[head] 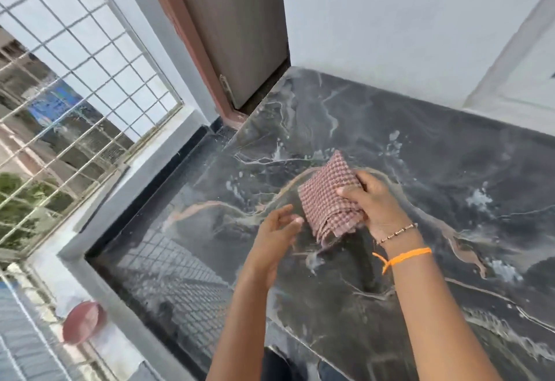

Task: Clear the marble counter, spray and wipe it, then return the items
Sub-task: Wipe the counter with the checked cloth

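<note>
Main risk, as I judge it: the folded checked cloth [329, 197] is held by one end only, with its lower folds hanging loose below the right grip [374, 200]. If the hold slackens, or the layers slide apart as the cloth is set down, I lose the flat pad and the wipe smears more than it lifts. The marble surface [450, 170] carries pale wet patches and streaks on both sides of the grip, so a bunched cloth would likely leave residue, above all toward the far corner beyond the grip. A second risk is the edge on the left-grip side: the surface ends there, a reddish dish [84, 326] lies below and outward on the ledge, and a careless sweep could push liquid over.

Grip state: the right grip is pressed together on the cloth, thumb on the near face and fingers wrapped over the far edge. Whether the cloth touches the stone I cannot tell. The left grip [277, 230] is spread, fingers loosely curved, just beside the cloth's lower corner and holding nothing; I cannot tell if a fingertip touches the fabric.

No other items show on the surface near either grip.
</note>
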`<state>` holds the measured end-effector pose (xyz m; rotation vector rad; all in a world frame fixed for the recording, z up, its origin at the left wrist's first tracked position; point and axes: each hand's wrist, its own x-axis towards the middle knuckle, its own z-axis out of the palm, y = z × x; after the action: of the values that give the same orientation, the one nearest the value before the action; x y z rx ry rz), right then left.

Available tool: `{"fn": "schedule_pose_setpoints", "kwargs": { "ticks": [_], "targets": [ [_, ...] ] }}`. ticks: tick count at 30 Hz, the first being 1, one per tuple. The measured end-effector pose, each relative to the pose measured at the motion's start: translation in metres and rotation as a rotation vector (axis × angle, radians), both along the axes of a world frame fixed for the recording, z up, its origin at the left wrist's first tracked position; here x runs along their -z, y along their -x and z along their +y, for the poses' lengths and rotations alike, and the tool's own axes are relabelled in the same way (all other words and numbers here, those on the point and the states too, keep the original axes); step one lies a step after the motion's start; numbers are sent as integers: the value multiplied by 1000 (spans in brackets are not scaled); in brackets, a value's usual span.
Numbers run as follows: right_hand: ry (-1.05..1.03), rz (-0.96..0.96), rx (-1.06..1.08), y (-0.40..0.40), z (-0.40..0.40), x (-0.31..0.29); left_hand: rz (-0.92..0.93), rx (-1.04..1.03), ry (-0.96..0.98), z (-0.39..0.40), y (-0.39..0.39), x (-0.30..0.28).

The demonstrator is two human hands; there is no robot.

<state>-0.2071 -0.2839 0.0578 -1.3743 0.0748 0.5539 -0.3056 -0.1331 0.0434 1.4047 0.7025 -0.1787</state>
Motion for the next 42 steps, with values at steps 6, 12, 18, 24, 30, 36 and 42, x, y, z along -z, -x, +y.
{"fn": "schedule_pose_setpoints", "kwargs": {
  "ticks": [6, 12, 18, 24, 30, 36, 42],
  "targets": [
    [989, -519, 29, -52, 53, -15, -42, 192, -154, 34, -53, 6],
    [1135, -341, 55, -71, 118, 21, -101, 409, -361, 110, -105, 12],
    [1442, -317, -86, -56, 148, 86, -156, 409, -726, 188, -133, 28],
    [1546, -485, -152, -43, 209, 97, -111, 314, -622, 224, -137, 43],
    [1417, -727, -370, -88, 276, 99, -76, 317, -652, 232, -143, 52],
    [1448, -609, -271, -173, 239, 97, -126, 479, -722, 217, -166, 54],
    [1523, -302, 45, -161, 153, 97, -119, 471, -790, 209, -186, 59]
  ]
}}
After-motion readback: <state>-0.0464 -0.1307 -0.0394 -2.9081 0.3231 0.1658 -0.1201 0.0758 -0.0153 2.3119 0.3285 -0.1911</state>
